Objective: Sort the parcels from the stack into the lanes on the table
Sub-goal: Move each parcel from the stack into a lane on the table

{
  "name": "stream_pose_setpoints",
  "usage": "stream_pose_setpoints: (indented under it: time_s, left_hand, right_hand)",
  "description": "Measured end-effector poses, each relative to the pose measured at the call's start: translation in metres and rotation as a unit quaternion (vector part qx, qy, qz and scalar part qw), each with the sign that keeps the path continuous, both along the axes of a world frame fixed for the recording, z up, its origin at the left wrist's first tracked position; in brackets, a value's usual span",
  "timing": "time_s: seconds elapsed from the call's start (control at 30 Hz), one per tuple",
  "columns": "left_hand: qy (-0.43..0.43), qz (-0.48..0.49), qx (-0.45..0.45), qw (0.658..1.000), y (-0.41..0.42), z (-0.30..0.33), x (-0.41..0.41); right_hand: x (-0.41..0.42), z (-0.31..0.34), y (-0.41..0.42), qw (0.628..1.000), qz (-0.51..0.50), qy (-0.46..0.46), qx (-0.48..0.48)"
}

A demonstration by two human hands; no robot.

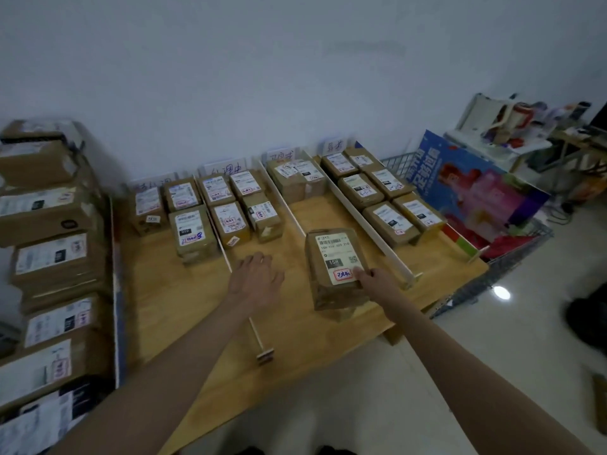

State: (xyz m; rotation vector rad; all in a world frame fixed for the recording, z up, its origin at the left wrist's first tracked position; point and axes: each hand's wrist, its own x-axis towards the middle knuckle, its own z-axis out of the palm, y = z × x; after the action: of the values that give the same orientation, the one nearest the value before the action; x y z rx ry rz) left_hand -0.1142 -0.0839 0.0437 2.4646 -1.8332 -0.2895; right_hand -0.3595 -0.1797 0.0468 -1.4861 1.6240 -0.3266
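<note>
My right hand (376, 279) grips the near right corner of a brown cardboard parcel (331, 257) with a white label, holding it over the third lane of the wooden table (184, 290). My left hand (256, 275) hovers with relaxed fingers over the table near a white lane divider (230, 257), holding nothing. The stack of parcels (52, 257) stands at the left edge. Several sorted parcels (226, 205) lie in the lanes at the back, under handwritten lane signs (281, 156).
A wire cart (512, 267) holding a blue and pink poster (476, 192) stands right of the table. Clutter fills a desk (525, 133) at the far right. Pale tiled floor (443, 372) lies in front, with a dark object (588, 318) on it.
</note>
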Motion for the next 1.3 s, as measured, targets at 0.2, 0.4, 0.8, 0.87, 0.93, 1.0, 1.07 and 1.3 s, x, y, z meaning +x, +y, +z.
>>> stream_pose_setpoints:
  time_s: [0.2, 0.4, 0.8, 0.87, 0.93, 1.0, 1.07, 1.3]
  left_hand:
    - [-0.010, 0.045, 0.004, 0.999, -0.030, 0.003, -0.039]
    - [-0.019, 0.076, 0.007, 0.997, -0.065, 0.000, -0.036]
    - [0.004, 0.130, 0.014, 0.991, -0.178, -0.033, 0.012]
    - [0.004, 0.136, 0.016, 0.991, -0.194, -0.041, 0.025]
    - [-0.005, 0.141, 0.022, 0.990, -0.209, -0.050, 0.039]
    - [-0.013, 0.142, 0.026, 0.989, -0.221, -0.059, 0.050]
    - [-0.005, 0.149, 0.021, 0.989, -0.231, -0.066, 0.058]
    - [0.011, 0.172, 0.009, 0.985, -0.252, -0.085, 0.077]
  right_hand:
    - [-0.037, 0.003, -0.048, 0.999, 0.033, 0.015, -0.032]
    - [-0.029, -0.010, -0.106, 0.998, 0.055, 0.002, -0.022]
    - [0.053, -0.061, -0.255, 0.989, 0.135, 0.055, 0.001]
    - [0.072, -0.074, -0.278, 0.987, 0.147, 0.066, 0.013]
    - [0.090, -0.084, -0.298, 0.984, 0.158, 0.073, 0.026]
    - [0.105, -0.097, -0.316, 0.983, 0.162, 0.071, 0.038]
    - [0.119, -0.110, -0.330, 0.984, 0.158, 0.057, 0.056]
    - [0.154, -0.146, -0.364, 0.980, 0.175, 0.060, 0.067]
